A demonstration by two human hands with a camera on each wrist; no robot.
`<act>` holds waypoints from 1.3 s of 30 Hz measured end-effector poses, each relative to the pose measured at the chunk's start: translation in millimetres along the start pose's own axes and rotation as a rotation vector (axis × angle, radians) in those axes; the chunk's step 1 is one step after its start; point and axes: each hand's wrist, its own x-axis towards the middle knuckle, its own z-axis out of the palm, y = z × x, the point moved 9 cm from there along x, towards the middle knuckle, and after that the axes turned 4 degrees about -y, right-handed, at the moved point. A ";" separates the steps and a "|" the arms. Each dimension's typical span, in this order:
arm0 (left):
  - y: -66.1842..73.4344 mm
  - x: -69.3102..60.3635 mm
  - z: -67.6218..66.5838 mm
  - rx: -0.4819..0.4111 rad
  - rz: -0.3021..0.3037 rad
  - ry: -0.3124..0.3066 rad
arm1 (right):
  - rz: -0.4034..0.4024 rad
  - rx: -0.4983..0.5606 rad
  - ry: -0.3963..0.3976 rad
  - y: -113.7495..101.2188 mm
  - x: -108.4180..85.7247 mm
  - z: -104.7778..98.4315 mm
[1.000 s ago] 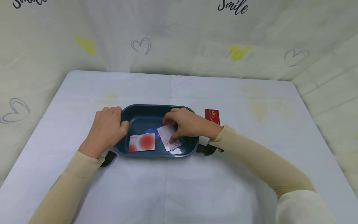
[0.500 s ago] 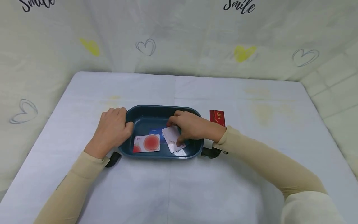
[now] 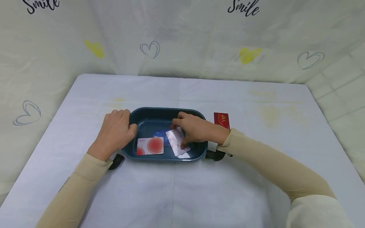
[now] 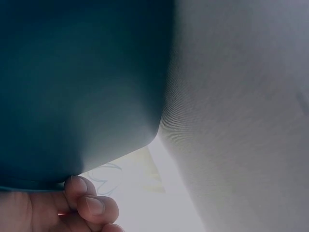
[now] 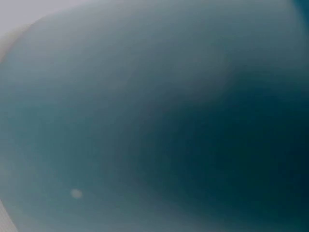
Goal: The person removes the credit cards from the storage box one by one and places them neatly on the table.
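Note:
In the head view a dark blue-green tray (image 3: 148, 157) stands on the table with several cards in it. My left hand (image 3: 115, 134) grips its left rim; curled fingertips (image 4: 96, 205) show against its outer wall in the left wrist view. My right hand (image 3: 196, 128) reaches over the right rim and pinches a pale card (image 3: 175, 139), thumb near its lower right edge and fingers at its upper end. A white card with red circles (image 3: 151, 146) lies at the front left inside, partly over a blue card (image 3: 161, 133). Blurred tray wall (image 5: 120, 121) fills the right wrist view.
A red VIP card (image 3: 221, 119) lies on the white-covered table (image 3: 176, 196) right of the tray, partly hidden by my right wrist. Behind the table hangs a pale curtain (image 3: 194, 38) with hearts on it. Black wrist cameras (image 3: 215, 155) sit close to the tray.
The whole scene has shifted slightly right in the head view. Hands, tray and cards keep the same places relative to each other.

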 end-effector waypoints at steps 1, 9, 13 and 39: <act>-0.1 -0.3 0.2 0.000 0.000 0.002 | -0.003 0.005 0.001 -0.3 -0.1 0.3; -1.0 0.1 -0.1 -0.003 0.006 0.012 | -0.050 0.009 0.029 -2.7 -1.5 -2.3; -1.7 1.6 -0.2 -0.003 0.001 0.001 | -0.085 0.024 0.022 -3.3 -0.7 -3.0; -1.6 -0.2 -0.6 0.000 0.010 0.014 | -0.175 0.396 0.121 7.9 -11.4 -23.4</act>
